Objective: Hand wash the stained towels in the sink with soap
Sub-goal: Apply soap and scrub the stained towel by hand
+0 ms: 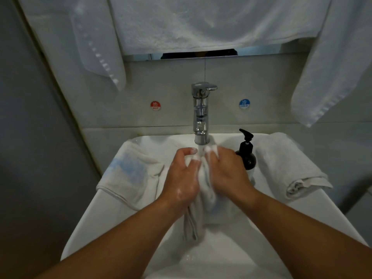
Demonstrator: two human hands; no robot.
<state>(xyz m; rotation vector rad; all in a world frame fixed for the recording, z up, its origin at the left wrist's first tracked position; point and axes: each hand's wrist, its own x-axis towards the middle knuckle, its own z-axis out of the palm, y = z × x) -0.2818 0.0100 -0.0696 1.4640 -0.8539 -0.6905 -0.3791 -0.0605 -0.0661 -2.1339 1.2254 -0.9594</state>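
A wet white towel [201, 200] hangs bunched between my two hands over the white sink [124, 220], under water running from the chrome tap [200, 113]. My left hand [182, 176] grips its left side, fingers curled and soapy. My right hand [227, 174] grips the right side, suds on the fingertips. The towel's lower end dangles into the basin. A towel with a blue stain [130, 174] lies on the sink's left rim. A folded white towel [287, 168] lies on the right rim. A black soap pump bottle [247, 156] stands just right of my right hand.
Large white towels [201, 23] hang on the wall above, one drooping at left [98, 47] and one at right [330, 67]. Red hot [155, 105] and blue cold [244, 103] stickers flank the tap. A grey wall closes off the left side.
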